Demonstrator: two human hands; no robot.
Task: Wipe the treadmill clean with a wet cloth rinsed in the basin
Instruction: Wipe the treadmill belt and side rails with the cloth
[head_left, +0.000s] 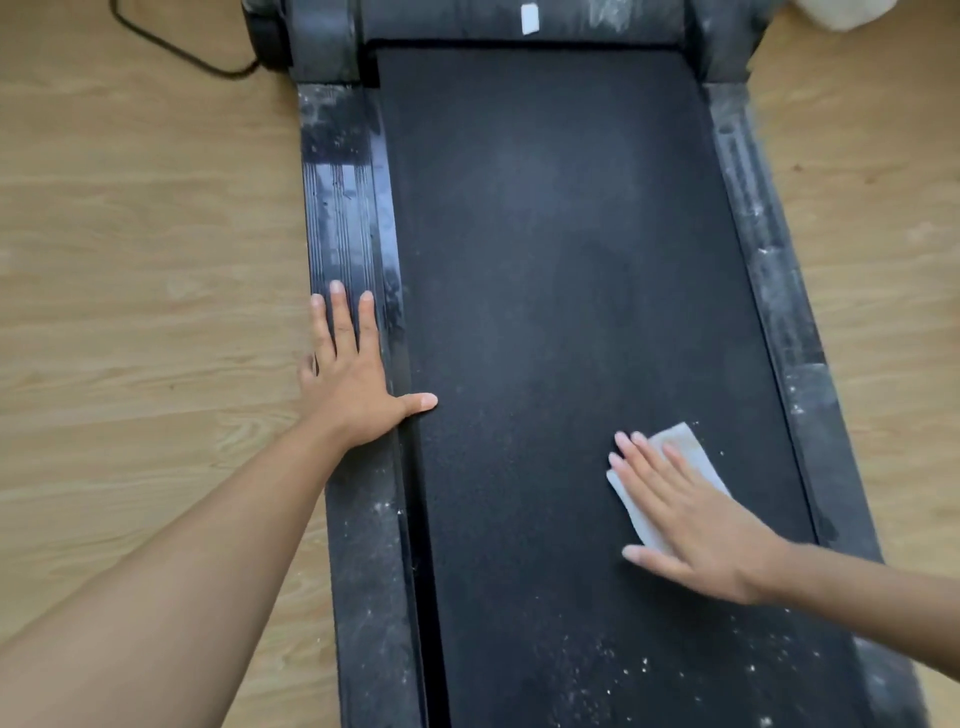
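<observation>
Right hand (696, 514) flat on cloth (675, 447), fingers straight

Soft, even daylight is brightening the pale wood-plank floor (130, 260) around the wide black rubber treadmill belt (545, 291). A dull grey sheen is showing at the belt's middle, and glare is streaking the ribbed black rail (337, 208) left of it. The right hand (696, 519) on the belt is blurring slightly.

Belt (561, 260): matt black, fine gritty grain, flecked with pale dust. The ribbed left rail (340, 208) looks like dark plastic with one glossy streak; the right rail (769, 270) is dull, dusty. Thin pale-grey cloth (685, 452). Smooth light wood-grain floor (130, 260).
</observation>
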